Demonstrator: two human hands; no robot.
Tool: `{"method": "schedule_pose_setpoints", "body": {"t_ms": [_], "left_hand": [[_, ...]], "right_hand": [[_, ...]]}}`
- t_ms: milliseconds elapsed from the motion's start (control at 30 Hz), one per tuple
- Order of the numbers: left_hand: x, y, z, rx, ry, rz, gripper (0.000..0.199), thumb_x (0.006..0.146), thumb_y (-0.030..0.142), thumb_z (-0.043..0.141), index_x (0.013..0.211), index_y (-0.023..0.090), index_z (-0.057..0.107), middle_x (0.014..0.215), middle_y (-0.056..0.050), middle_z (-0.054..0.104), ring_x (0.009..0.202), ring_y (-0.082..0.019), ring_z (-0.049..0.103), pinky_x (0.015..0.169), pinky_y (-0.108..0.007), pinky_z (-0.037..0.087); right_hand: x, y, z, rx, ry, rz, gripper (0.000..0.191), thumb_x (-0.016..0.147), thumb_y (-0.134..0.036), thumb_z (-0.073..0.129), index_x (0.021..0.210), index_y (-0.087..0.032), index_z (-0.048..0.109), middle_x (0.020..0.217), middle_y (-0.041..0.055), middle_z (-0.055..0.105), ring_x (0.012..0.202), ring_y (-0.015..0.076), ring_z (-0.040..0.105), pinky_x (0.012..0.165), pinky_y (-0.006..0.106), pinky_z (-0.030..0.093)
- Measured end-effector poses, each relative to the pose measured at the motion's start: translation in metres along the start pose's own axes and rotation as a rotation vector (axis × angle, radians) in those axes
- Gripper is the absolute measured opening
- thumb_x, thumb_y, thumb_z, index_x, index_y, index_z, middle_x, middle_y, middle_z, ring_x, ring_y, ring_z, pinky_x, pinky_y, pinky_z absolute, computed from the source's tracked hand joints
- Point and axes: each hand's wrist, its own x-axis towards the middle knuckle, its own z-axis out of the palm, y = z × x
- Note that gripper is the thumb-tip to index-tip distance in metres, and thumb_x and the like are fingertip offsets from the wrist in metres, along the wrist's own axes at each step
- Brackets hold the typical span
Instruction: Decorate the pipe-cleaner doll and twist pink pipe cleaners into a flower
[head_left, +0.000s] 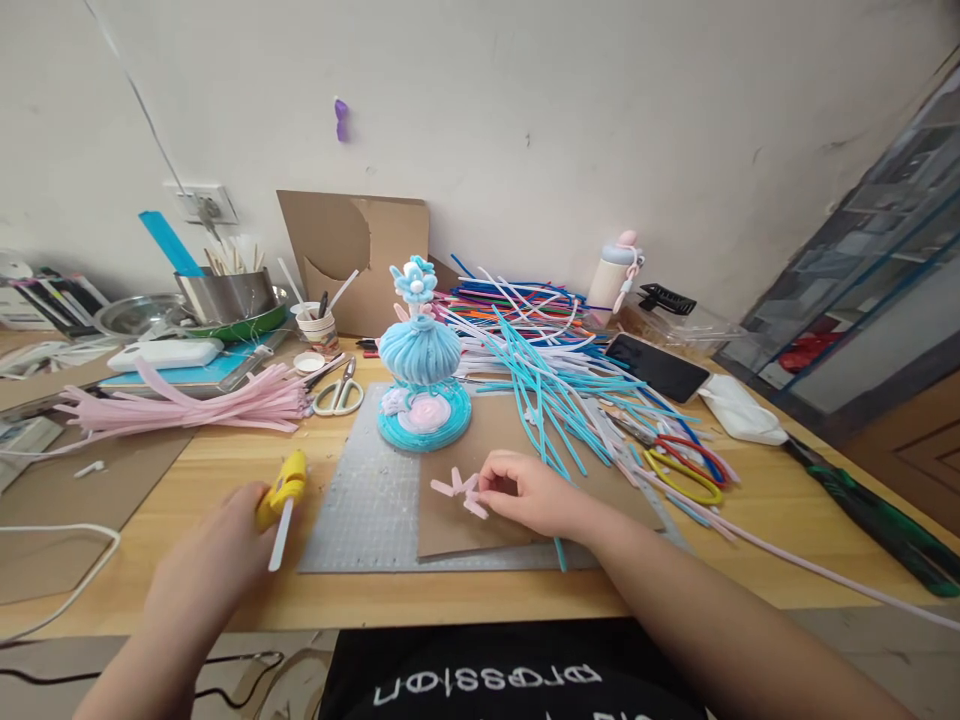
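My left hand (225, 540) is closed around a yellow hot glue gun (291, 478), low over the table's left part. A whitish glue stick (281, 535) juts from it toward me. Over the cardboard sheet (465, 538), my right hand (529, 490) pinches a short pink pipe cleaner piece (472, 483) between thumb and fingertips. Several similar pink pieces (442, 488) lie beside the fingertips. Just beyond stands a pipe cleaner ornament (420, 350), with a pleated blue body, a blue flower on top and a round blue and pink base.
Pink pipe cleaners (195, 400) lie bundled at left, near scissors (339, 393) and a paper cup (316, 328). Blue pipe cleaners (540, 390) spread across the right, by yellow-handled pliers (682, 478), a phone (656, 366) and a bottle (611, 275). A grey cutting mat (352, 520) underlies the cardboard.
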Motion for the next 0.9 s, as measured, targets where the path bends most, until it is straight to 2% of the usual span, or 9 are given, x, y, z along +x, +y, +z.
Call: {"method": "schedule_pose_setpoints", "body": {"t_ms": [100, 233, 333, 400, 500, 533, 600, 700, 900], "left_hand": [[0.003, -0.026, 0.007, 0.132, -0.1, -0.064, 0.034, 0.074, 0.048, 0.057, 0.089, 0.017, 0.063, 0.086, -0.006, 0.067, 0.073, -0.023, 0.063, 0.059, -0.028, 0.042], [0.001, -0.032, 0.007, 0.165, -0.056, 0.015, 0.039, 0.075, 0.048, 0.055, 0.093, 0.015, 0.062, 0.093, -0.008, 0.064, 0.084, -0.024, 0.061, 0.072, -0.034, 0.046], [-0.006, 0.001, -0.004, 0.284, 0.112, 0.073, 0.033, 0.076, 0.037, 0.053, 0.099, 0.014, 0.06, 0.097, -0.011, 0.059, 0.093, -0.029, 0.057, 0.079, -0.042, 0.045], [-0.011, 0.041, -0.01, 0.164, 0.17, 0.131, 0.026, 0.079, 0.029, 0.049, 0.098, 0.015, 0.059, 0.099, -0.012, 0.058, 0.092, -0.028, 0.056, 0.08, -0.042, 0.045], [-0.012, 0.106, -0.006, -0.263, -0.189, 0.418, 0.017, 0.083, 0.021, 0.046, 0.093, 0.02, 0.06, 0.096, -0.007, 0.061, 0.089, -0.02, 0.059, 0.08, -0.033, 0.046], [-0.009, 0.124, -0.002, -0.34, -0.305, 0.461, 0.018, 0.082, 0.018, 0.048, 0.093, 0.021, 0.061, 0.097, -0.006, 0.061, 0.09, -0.019, 0.059, 0.079, -0.032, 0.046], [0.0, 0.149, 0.007, -0.351, -0.415, 0.459, 0.017, 0.079, 0.015, 0.051, 0.089, 0.021, 0.063, 0.091, -0.005, 0.063, 0.087, -0.02, 0.059, 0.076, -0.032, 0.046], [0.017, 0.163, 0.019, -0.302, -0.425, 0.401, 0.016, 0.078, 0.015, 0.052, 0.085, 0.021, 0.065, 0.089, -0.006, 0.064, 0.084, -0.021, 0.06, 0.072, -0.032, 0.045], [0.026, 0.161, 0.029, -0.327, -0.479, 0.39, 0.016, 0.077, 0.015, 0.053, 0.078, 0.021, 0.067, 0.085, -0.005, 0.067, 0.078, -0.019, 0.06, 0.066, -0.028, 0.042]], "right_hand": [[0.0, 0.001, -0.005, -0.077, -0.063, -0.028, 0.008, 0.081, -0.018, 0.059, 0.073, -0.018, 0.059, 0.083, 0.0019, 0.061, 0.076, 0.0142, 0.055, 0.069, 0.028, 0.043], [0.002, 0.004, -0.008, -0.136, -0.081, -0.062, 0.01, 0.083, -0.017, 0.058, 0.073, -0.018, 0.06, 0.081, 0.0008, 0.06, 0.077, 0.0143, 0.054, 0.069, 0.028, 0.042], [0.005, 0.009, -0.009, -0.158, -0.077, -0.096, 0.01, 0.083, -0.015, 0.059, 0.073, -0.018, 0.061, 0.079, 0.0004, 0.06, 0.076, 0.0141, 0.054, 0.069, 0.028, 0.041], [0.007, 0.013, -0.009, -0.185, -0.074, -0.117, 0.011, 0.083, -0.016, 0.06, 0.072, -0.018, 0.061, 0.078, 0.0005, 0.06, 0.075, 0.0143, 0.054, 0.069, 0.028, 0.041], [0.009, 0.019, -0.01, -0.242, -0.063, -0.145, 0.01, 0.082, -0.018, 0.062, 0.072, -0.018, 0.061, 0.078, 0.0009, 0.06, 0.078, 0.0153, 0.054, 0.072, 0.029, 0.04], [0.009, 0.021, -0.01, -0.261, -0.056, -0.15, 0.01, 0.082, -0.018, 0.062, 0.072, -0.019, 0.062, 0.079, 0.001, 0.06, 0.08, 0.0157, 0.054, 0.073, 0.03, 0.04], [0.01, 0.023, -0.01, -0.295, -0.033, -0.145, 0.008, 0.081, -0.018, 0.064, 0.074, -0.019, 0.063, 0.081, 0.001, 0.059, 0.084, 0.0163, 0.053, 0.076, 0.03, 0.04], [0.01, 0.026, -0.009, -0.32, 0.0, -0.107, 0.007, 0.08, -0.018, 0.066, 0.073, -0.02, 0.063, 0.082, 0.0008, 0.059, 0.086, 0.0167, 0.053, 0.077, 0.031, 0.039], [0.011, 0.027, -0.005, -0.369, 0.015, -0.05, 0.005, 0.078, -0.019, 0.069, 0.075, -0.021, 0.065, 0.086, 0.0007, 0.06, 0.088, 0.0177, 0.052, 0.077, 0.033, 0.036]]}}
